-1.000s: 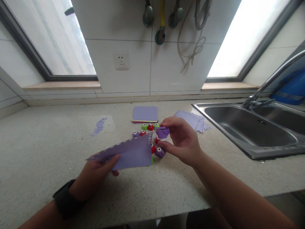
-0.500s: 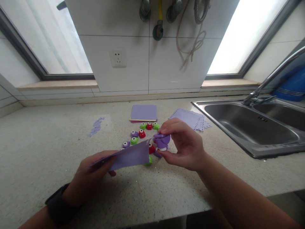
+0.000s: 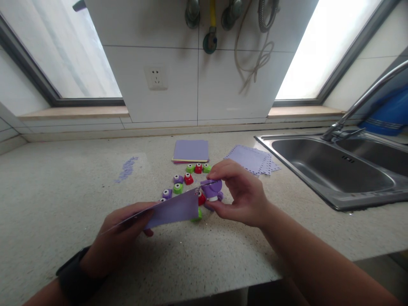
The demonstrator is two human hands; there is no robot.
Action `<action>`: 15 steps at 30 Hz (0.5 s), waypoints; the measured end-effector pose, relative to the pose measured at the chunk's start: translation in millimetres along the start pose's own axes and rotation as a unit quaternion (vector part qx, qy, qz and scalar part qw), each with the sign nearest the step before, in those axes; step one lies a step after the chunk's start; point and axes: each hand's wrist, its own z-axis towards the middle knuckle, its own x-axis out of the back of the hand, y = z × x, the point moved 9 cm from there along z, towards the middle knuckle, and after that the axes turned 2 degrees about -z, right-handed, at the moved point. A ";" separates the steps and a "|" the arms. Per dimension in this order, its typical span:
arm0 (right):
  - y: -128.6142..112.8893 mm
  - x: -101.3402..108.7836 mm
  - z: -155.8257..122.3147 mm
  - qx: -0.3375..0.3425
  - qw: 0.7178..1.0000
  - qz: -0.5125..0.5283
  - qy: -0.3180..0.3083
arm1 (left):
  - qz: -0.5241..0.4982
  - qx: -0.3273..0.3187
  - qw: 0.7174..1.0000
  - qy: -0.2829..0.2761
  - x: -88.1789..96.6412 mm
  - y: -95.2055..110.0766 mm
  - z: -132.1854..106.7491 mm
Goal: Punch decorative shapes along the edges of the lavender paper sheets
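My left hand [image 3: 123, 231] pinches a purple paper sheet [image 3: 174, 209] with a punched upper edge, held nearly flat above the counter. My right hand [image 3: 240, 193] grips a small purple paper punch [image 3: 212, 190] between thumb and fingers, its slot against the sheet's right corner. Several small punches in green, red and purple [image 3: 188, 177] lie on the countertop just behind the sheet; some are hidden under it. A black band sits on my left wrist.
A stack of purple paper [image 3: 190, 151] lies further back, and a fan of punched purple sheets [image 3: 253, 159] to its right. Purple paper scraps [image 3: 126, 169] lie at the left. A steel sink [image 3: 331, 170] with a tap [image 3: 357, 106] is on the right.
The sheet has tilted from facing me to nearly flat and dropped lower. My right hand has brought the punch down onto the sheet's right corner.
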 end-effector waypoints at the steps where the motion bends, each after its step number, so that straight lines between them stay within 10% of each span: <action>1: 1.0 -0.9 -0.3 -0.002 1.000 0.000 -0.005 | 0.004 -0.001 1.000 -0.002 -0.5 0.5 -0.1; 15: 29.5 -7.4 -8.3 -0.096 0.994 0.013 -0.043 | 0.065 -0.013 0.998 -0.003 -1.0 4.5 0.8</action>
